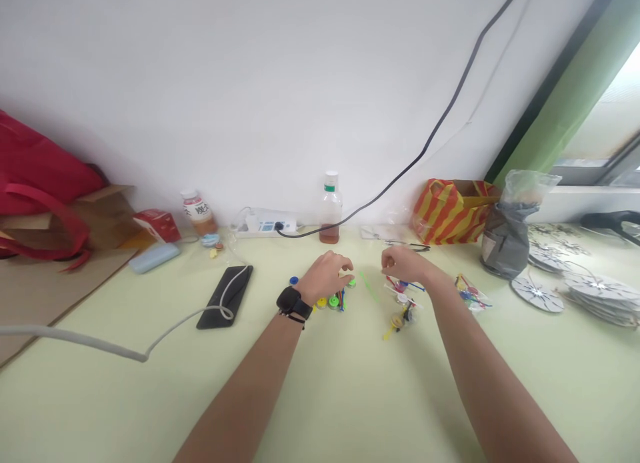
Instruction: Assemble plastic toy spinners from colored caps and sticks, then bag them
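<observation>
A cluster of small coloured plastic parts [334, 301], yellow, green and blue discs with thin sticks, lay on the pale green bench [350, 396], nearer its far edge than its near one. The left hand [327, 274], a black watch [294, 303] on its wrist, hovered directly over that cluster with its fingers [346, 271] curled downward; whether they pinched a piece could not be told. A thin green stick [369, 286] lay on the bench between the two hands. The right hand [404, 263] was loosely clenched just above a clear bag of coloured parts [403, 301], and what its fingers gripped, if anything, was too small to make out. A second small bag of parts [471, 295] lay just right of the right forearm.

Toward the left edge lay a black phone [226, 296] with a white cable [100, 343] across it. Along the far edge stood a bottle with brown liquid [331, 209], a white power strip [267, 224], a smaller drink bottle [199, 213] and a red-and-yellow striped bag [450, 213]. A grey bag [507, 239] and stacked white discs [590, 289] stood near the right edge.
</observation>
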The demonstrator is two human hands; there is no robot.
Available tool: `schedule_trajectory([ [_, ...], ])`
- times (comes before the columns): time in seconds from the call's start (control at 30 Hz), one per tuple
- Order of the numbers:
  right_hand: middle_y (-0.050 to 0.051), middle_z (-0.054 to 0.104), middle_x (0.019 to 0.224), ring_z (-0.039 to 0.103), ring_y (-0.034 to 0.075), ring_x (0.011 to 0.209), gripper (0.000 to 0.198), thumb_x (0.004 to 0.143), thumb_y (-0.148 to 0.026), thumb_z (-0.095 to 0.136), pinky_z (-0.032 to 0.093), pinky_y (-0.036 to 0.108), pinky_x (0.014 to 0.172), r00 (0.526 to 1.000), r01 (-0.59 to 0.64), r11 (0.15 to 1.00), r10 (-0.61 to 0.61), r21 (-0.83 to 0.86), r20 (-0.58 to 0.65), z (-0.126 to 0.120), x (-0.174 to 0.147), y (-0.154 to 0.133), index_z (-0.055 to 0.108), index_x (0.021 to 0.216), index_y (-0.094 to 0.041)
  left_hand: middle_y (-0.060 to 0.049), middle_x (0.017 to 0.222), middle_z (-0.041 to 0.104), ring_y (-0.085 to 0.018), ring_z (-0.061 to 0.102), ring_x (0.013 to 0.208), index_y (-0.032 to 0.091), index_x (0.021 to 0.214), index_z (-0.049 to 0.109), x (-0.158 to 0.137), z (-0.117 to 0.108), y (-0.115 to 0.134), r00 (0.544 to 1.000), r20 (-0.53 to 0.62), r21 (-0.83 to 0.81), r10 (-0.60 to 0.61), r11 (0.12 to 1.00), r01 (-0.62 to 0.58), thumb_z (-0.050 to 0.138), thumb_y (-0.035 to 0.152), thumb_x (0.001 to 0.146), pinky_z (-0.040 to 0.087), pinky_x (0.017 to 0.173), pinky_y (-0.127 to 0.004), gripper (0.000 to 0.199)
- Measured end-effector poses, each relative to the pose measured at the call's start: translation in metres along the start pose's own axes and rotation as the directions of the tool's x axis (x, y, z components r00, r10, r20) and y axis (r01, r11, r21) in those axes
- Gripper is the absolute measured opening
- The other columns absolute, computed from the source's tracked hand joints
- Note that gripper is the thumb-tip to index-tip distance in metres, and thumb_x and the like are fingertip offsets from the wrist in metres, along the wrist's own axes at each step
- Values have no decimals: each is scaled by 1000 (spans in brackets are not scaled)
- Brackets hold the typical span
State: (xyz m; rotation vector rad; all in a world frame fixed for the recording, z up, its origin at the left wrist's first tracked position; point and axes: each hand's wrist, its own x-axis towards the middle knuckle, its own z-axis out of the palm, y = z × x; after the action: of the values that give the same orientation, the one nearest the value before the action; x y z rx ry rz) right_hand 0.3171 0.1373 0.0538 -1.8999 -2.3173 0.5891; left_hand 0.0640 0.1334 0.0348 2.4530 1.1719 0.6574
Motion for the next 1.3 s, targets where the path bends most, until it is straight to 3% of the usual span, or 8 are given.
schedule_trajectory([
  [0.27, 5, 73, 95, 67, 19, 77, 14, 74, -19, 70, 44, 26, 62, 992, -117, 993, 118, -20, 47, 0, -7, 43, 73, 87, -21, -5, 99, 76, -26, 66, 95, 24, 97, 76, 3, -17, 2, 998, -68, -51, 10, 999, -13, 66, 36, 88, 49, 81, -35, 18],
  [0.43, 9, 73, 101, 66, 20, 78, 13, 77, -15, 64, 44, 28, 65, 989, -143, 990, 142, -4, -46, -9, -5, 50, 71, 87, -20, -4, 96, 77, -22, 66, 85, 23, 95, 77, 4, -24, 6, 994, -109, -107, 23, 994, -35, 67, 37, 88, 50, 74, -31, 18],
  [0.57, 10, 72, 93, 65, 21, 80, 9, 83, -17, 59, 44, 29, 66, 976, -148, 989, 150, 21, -160, -20, -9, 39, 66, 88, -19, -4, 94, 77, -20, 68, 83, 22, 96, 75, 5, -26, 9, 988, -153, -170, 32, 984, -58, 67, 37, 89, 51, 73, -30, 19],
  [0.67, 5, 70, 87, 64, 17, 74, 9, 92, -27, 54, 45, 26, 63, 975, -36, 988, 67, 149, -211, -20, -12, 9, 61, 93, -21, -5, 99, 76, -20, 70, 87, 21, 103, 73, 6, -25, 16, 983, -181, -266, 31, 961, -80, 66, 39, 91, 54, 74, -29, 23],
  [0.8, 0, 63, 69, 59, 14, 62, 18, 93, -39, 58, 46, 26, 59, 956, 288, 713, -179, 640, -231, -11, -11, -37, 58, 92, -20, -7, 112, 75, -19, 73, 92, 22, 119, 66, 8, -21, 25, 982, -184, -445, 35, 888, -115, 66, 40, 92, 59, 79, -29, 33],
  [1.03, 0, 67, 75, 65, 15, 71, 13, 78, -22, 62, 51, 29, 70, 968, 236, 498, -192, 835, -159, -3, -9, -52, 58, 90, -20, -6, 94, 76, -17, 73, 84, 17, 114, 67, 11, -17, 23, 976, -210, -520, 52, 840, -156, 69, 28, 88, 60, 83, -30, 27],
  [1.13, -4, 58, 67, 56, 12, 63, 6, 80, -21, 56, 44, 24, 61, 964, 251, 550, -219, 796, -153, -1, -10, -50, 56, 86, -20, -5, 91, 75, -16, 72, 80, 17, 111, 68, 10, -14, 25, 976, -205, -508, 76, 844, -172, 68, 26, 88, 60, 79, -28, 24],
  [1.3, -2, 60, 77, 51, 11, 64, 17, 85, -18, 50, 39, 21, 56, 974, 201, 789, -97, 581, -205, 5, -3, -45, 62, 98, -18, -3, 84, 74, -15, 68, 73, 16, 97, 71, 9, -4, 20, 975, -205, -397, 83, 904, -161, 64, 27, 89, 57, 71, -26, 15],
])
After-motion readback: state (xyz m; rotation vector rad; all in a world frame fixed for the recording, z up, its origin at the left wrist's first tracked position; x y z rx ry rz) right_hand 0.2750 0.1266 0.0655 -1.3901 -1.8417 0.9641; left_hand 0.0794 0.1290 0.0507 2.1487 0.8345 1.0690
